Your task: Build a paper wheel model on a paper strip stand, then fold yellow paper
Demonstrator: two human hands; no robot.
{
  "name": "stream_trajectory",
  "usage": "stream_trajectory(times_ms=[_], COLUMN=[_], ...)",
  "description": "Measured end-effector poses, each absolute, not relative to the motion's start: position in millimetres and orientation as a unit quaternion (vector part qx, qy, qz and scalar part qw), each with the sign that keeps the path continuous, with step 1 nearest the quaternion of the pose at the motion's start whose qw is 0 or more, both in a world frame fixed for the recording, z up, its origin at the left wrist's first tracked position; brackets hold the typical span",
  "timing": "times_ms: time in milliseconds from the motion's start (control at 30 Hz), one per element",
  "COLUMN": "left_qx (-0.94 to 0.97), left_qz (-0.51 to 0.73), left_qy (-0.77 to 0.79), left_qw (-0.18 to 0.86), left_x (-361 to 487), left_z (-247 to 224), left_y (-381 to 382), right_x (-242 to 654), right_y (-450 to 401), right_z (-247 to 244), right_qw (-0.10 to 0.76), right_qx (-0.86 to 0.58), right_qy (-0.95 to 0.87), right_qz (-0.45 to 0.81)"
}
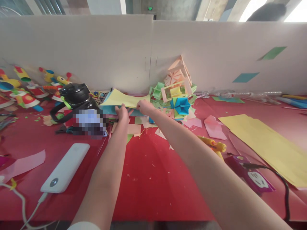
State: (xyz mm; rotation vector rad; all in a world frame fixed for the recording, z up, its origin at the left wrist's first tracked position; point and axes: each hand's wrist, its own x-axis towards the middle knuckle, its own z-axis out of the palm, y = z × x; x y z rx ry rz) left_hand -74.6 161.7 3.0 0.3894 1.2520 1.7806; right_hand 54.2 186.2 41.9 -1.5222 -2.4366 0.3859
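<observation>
Both my hands are stretched out toward the back of the red table, at a curved yellow paper sheet [128, 97]. My right hand [145, 107] is closed, pinching the sheet's near edge at its right end. My left hand [122, 111] is at the same edge further left, thumb on the paper and some fingers spread; its grip is partly hidden. A blue paper sheet [107, 110] shows under the yellow one. Just right of my right hand is a pile of folded paper pieces, with a blue paper fan shape [181, 106] in front.
Left stand a black kettle-like container [78, 95], a phone-like blurred object [90, 123], a white power bank [66, 167] with cable and several paper-cup figures [35, 88]. Right lie a yellow glue gun [213, 144], a purple power strip [250, 175] and yellow sheets [266, 147]. A white partition [96, 54] runs behind.
</observation>
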Motion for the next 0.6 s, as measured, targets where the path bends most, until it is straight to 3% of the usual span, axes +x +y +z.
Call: stream_trajectory(times_ms=[233, 600], left_qx=[0.164, 0.188], left_qz=[0.706, 0.723], left_qy=[0.511, 0.503], left_qw=[0.462, 0.435], left_x=[-80.2, -71.0], left_z=[-4.4, -4.9], left_y=[164.3, 164.3], right_x=[64.3, 60.3], right_y=[197.9, 191.9], right_z=[39.8, 33.5], right_qw=[0.138, 0.144], right_qx=[-0.515, -0.476], right_qy=[-0.825, -0.860], right_qz=[0.187, 0.116])
